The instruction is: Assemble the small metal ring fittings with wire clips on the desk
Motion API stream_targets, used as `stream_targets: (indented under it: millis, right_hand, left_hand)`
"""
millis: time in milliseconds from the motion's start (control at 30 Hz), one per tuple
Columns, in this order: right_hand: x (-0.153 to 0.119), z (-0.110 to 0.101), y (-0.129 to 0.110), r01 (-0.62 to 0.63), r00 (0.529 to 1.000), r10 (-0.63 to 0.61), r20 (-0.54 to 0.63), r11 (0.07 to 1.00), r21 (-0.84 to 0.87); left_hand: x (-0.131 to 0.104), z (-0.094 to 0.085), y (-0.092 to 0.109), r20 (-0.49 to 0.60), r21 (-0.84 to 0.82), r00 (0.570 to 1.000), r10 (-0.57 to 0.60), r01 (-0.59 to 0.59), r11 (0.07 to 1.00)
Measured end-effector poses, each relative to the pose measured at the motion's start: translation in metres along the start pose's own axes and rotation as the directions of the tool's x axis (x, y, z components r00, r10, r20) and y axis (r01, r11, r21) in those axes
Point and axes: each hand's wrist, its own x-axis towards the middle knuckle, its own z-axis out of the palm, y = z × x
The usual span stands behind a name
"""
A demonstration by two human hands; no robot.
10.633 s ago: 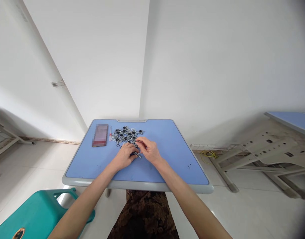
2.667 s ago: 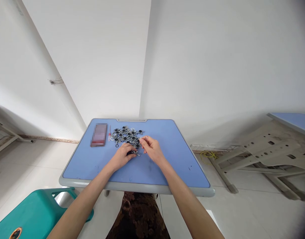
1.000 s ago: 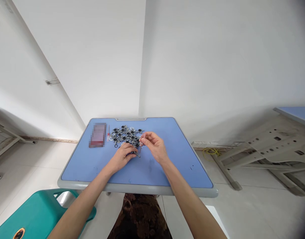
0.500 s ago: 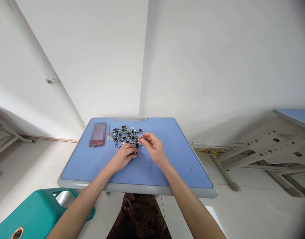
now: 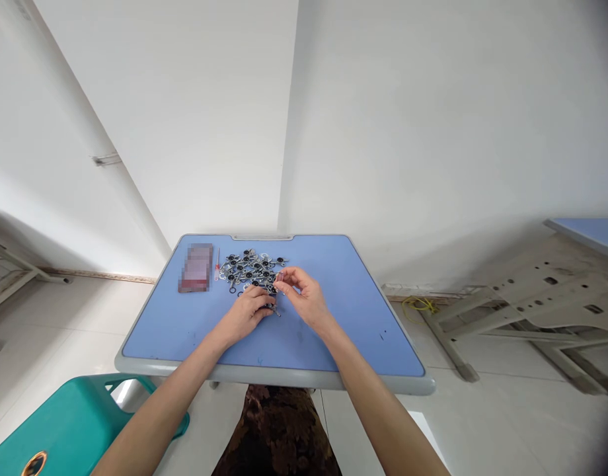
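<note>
On the blue table [image 5: 304, 344] lies a pile of small metal parts with black round pieces [image 5: 247, 264], several pale rings among them. My left hand [image 5: 245, 313] rests at the pile's near edge. Its fingers are closed on one metal part [image 5: 275, 311], whose end sticks out past the fingertips. Just above and to the right, my right hand [image 5: 304, 297] pinches a small purplish ring-like piece [image 5: 279, 277] between thumb and forefinger. Fingers partly cover both held pieces. A small dark ring [image 5: 232, 289] lies on the table left of my left fingers.
A slim screwdriver with a red and clear handle [image 5: 217, 271] lies left of the pile. Beside it is a blurred-out flat rectangular object [image 5: 195, 268]. A green stool [image 5: 71, 423] stands at the lower left, another blue-topped table [image 5: 589, 231] to the right. White walls rise behind.
My right hand has shifted slightly left and down with the small ring-like piece, which has turned. My left hand stays in place on the metal part.
</note>
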Motion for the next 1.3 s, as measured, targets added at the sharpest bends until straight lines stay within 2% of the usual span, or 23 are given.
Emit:
stream_targets:
  millis: [100, 200, 300, 400, 500, 700, 900, 1100, 1200, 1300]
  right_hand:
    - [-0.0007, 0.0003, -0.0002, 0.102, 0.994, -0.104, -0.015, 0.987, -0.125]
    - [-0.0011, -0.0005, -0.0008, 0.230, 0.973, -0.230, 0.037, 0.928, -0.291]
    - [-0.0012, -0.0021, -0.0020, 0.292, 0.956, -0.274, 0.101, 0.895, -0.337]
    - [-0.0012, -0.0029, -0.0023, 0.282, 0.959, -0.262, 0.105, 0.918, -0.278]
    - [-0.0011, -0.0024, -0.0021, 0.241, 0.970, -0.235, 0.055, 0.941, -0.237]
    - [-0.0018, -0.0025, -0.0034, 0.216, 0.975, -0.223, 0.016, 0.921, -0.325]
    - [-0.0031, -0.0021, -0.0021, 0.233, 0.972, -0.235, 0.026, 0.931, -0.281]
    - [-0.0030, -0.0037, -0.0035, 0.283, 0.959, -0.274, 0.073, 0.906, -0.316]
    - [-0.0025, -0.0045, -0.0050, 0.239, 0.970, -0.220, 0.105, 0.943, -0.230]
    - [-0.0014, -0.0031, -0.0049, 0.151, 0.988, -0.150, 0.023, 0.967, -0.206]
  left_hand:
    - [-0.0001, 0.0018, 0.0000, 0.012, 0.005, 1.000, 0.007, -0.007, 1.000]
    - [0.0001, 0.0026, 0.0004, 0.012, 0.024, 1.000, 0.004, -0.004, 1.000]
    - [0.0005, 0.0026, 0.0010, 0.006, 0.027, 1.000, 0.004, -0.004, 1.000]
    - [0.0006, 0.0023, 0.0016, 0.006, 0.022, 1.000, 0.005, -0.005, 1.000]
    - [0.0005, 0.0019, 0.0022, 0.008, 0.022, 1.000, 0.004, -0.005, 1.000]
    - [0.0006, 0.0012, 0.0036, 0.019, 0.032, 1.000, -0.001, 0.000, 0.999]
    - [0.0010, 0.0006, 0.0051, 0.014, 0.028, 1.000, 0.000, 0.000, 1.000]
    - [0.0015, 0.0007, 0.0050, 0.014, 0.037, 1.000, -0.005, 0.005, 0.999]
    - [0.0015, 0.0017, 0.0024, 0.009, 0.035, 1.000, -0.007, 0.006, 0.999]
    - [0.0010, 0.0024, 0.0003, 0.014, 0.034, 1.000, -0.007, 0.006, 0.999]
